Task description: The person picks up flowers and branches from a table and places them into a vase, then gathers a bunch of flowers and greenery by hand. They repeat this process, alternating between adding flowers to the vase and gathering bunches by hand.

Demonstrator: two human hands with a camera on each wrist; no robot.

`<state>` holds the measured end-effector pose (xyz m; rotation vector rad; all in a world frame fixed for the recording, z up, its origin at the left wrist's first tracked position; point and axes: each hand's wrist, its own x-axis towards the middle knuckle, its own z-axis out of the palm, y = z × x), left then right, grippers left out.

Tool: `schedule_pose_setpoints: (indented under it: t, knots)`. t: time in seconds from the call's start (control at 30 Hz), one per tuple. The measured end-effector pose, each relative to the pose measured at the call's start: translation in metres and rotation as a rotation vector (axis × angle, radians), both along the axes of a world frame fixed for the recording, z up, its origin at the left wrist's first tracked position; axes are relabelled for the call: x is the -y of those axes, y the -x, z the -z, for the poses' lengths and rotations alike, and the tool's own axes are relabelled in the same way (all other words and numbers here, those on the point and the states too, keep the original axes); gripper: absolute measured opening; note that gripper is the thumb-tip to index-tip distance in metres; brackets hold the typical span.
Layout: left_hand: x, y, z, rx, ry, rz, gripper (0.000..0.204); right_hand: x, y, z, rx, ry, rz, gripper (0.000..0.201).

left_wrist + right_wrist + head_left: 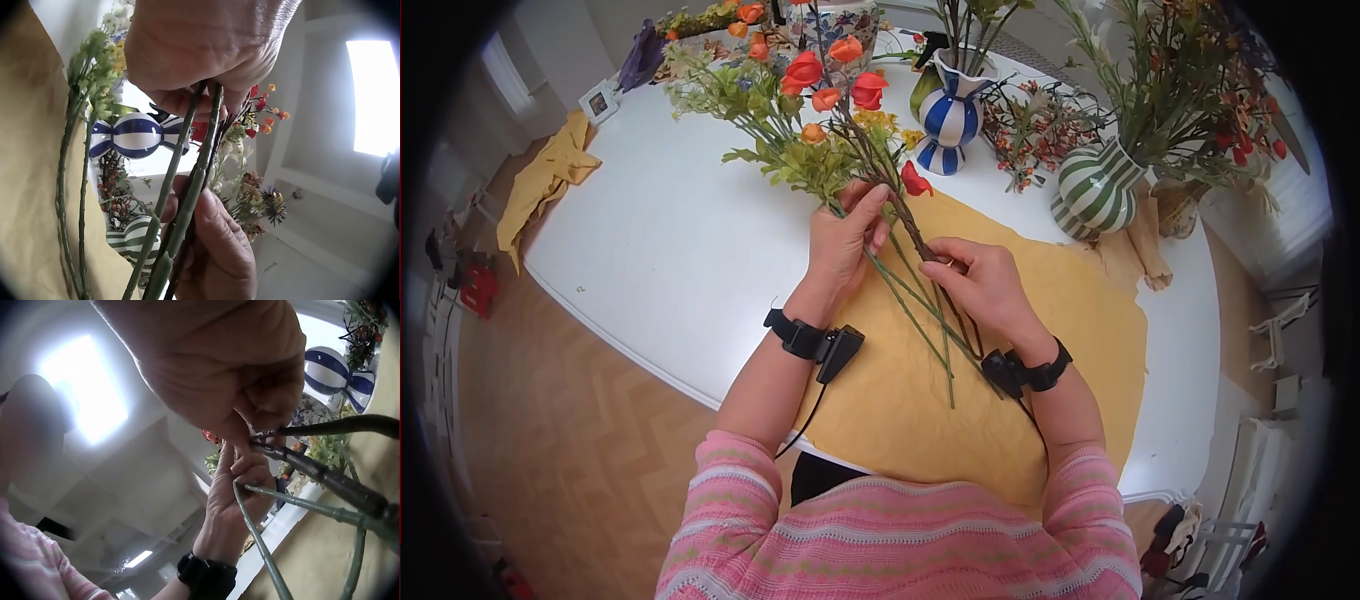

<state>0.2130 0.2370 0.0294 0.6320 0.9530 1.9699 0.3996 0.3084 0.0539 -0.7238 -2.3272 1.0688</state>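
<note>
My left hand (840, 240) grips several green flower stems (181, 219) between thumb and fingers. Leafy green sprays (805, 165) fan out above it. Beside them rises a brown-stemmed branch (912, 228) with red and orange blossoms (804, 70), slanting up to the left. My right hand (980, 280) pinches this branch lower down, thumb against fingers; in the right wrist view dark brown stems (331, 478) come out from under the hand. Below the hands, green stem ends cross over yellow wrapping paper (900, 430). Two more green stems (62, 187) show against the paper in the left wrist view.
A blue-and-white striped vase (950, 118) stands behind the hands, a green-and-white striped vase (1100, 185) to the right. Red-berried sprigs (1035, 135) lie between them. Crumpled yellow paper (550, 180) and a small photo frame (598, 102) are at the table's left edge.
</note>
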Motion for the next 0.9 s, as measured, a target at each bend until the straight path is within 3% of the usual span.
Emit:
schedule_pose_setpoints:
  t: [0.2, 0.9]
  knots:
    - [0.001, -0.002, -0.006, -0.014, 0.021, -0.007, 0.041, -0.010, -0.006, -0.004, -0.099, 0.134, -0.002, 0.029]
    - [-0.002, 0.002, 0.006, 0.014, 0.065, 0.001, 0.034, -0.039, -0.030, -0.036, -0.607, 0.201, 0.185, 0.022]
